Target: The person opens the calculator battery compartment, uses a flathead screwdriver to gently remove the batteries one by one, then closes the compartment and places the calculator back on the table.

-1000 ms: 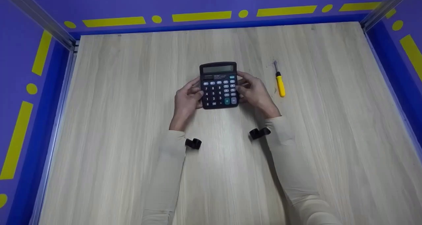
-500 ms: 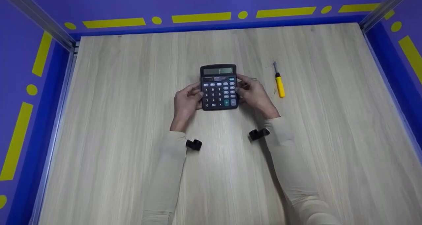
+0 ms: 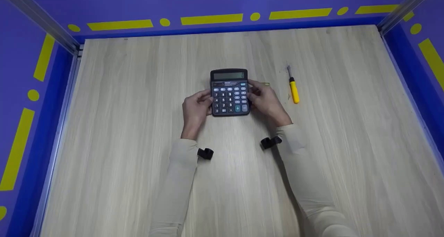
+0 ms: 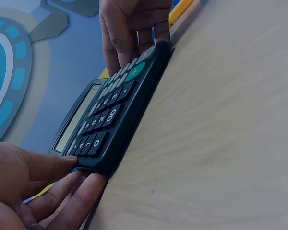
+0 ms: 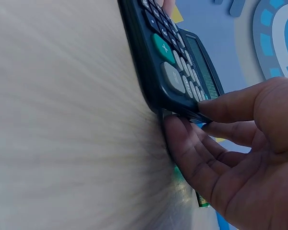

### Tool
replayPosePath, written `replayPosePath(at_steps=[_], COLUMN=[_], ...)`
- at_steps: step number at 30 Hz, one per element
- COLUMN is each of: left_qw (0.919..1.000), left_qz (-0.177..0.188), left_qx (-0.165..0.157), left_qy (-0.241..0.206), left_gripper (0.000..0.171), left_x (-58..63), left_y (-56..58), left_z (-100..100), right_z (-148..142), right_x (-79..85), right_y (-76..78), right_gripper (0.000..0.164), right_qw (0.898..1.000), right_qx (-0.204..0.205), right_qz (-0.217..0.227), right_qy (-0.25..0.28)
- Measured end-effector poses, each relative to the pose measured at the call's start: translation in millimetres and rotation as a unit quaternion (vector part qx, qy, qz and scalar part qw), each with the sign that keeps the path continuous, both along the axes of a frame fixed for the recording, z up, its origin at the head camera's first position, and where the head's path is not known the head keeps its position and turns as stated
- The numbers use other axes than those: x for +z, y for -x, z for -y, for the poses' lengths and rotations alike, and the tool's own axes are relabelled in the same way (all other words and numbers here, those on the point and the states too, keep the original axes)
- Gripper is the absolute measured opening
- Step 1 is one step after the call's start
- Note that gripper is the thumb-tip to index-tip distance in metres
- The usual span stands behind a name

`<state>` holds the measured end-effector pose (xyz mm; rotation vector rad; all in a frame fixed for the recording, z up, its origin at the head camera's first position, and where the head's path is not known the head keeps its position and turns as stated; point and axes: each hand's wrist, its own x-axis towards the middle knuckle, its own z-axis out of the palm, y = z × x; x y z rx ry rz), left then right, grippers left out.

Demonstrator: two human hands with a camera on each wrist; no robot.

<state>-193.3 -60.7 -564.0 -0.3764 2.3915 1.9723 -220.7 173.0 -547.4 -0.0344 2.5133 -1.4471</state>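
Observation:
A dark calculator [image 3: 230, 99] with a lit display [image 3: 229, 75] faces up at the middle of the table. My left hand [image 3: 195, 110] grips its left edge, thumb on the front and fingers beneath, as the left wrist view shows. At the right edge, my right hand [image 3: 269, 100] pinches it the same way, thumb [image 5: 230, 106] on top. The lower edge sits at or close to the tabletop; I cannot tell whether it touches. Behind my right hand a small green and gold item [image 3: 265, 84] partly shows; its kind is unclear.
A screwdriver [image 3: 294, 91] with a yellow handle lies to the right of my right hand, its shaft pointing away. Dark specks surround its tip. Blue-purple walls [image 3: 208, 4] with yellow marks bound the wooden table [image 3: 121, 126] at the back and sides.
The calculator's top end has dipped slightly toward me, both hands still holding it. Its display characters have changed. More of the small green and gold item shows behind my right hand.

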Motion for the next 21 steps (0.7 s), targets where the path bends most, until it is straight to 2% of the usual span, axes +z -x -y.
replayPosePath(at_steps=[7,21], left_qw=[0.9998,0.9985], left_qz=[-0.010,-0.029], left_qx=[0.018,0.027], left_qy=[0.001,0.037], left_gripper=[0.028,0.026], left_x=[-1.6,-5.3], left_y=[-0.6,-1.3], left_z=[-1.7,-4.8], right_z=[0.9,3.1], right_x=[-2.3,-8.3], right_y=[-0.6,-1.0], right_gripper=[0.053,0.051], right_qw=[1.000,1.000], right_qx=[-0.007,-0.019], right_qz=[-0.004,-0.011], right_qy=[0.005,0.001])
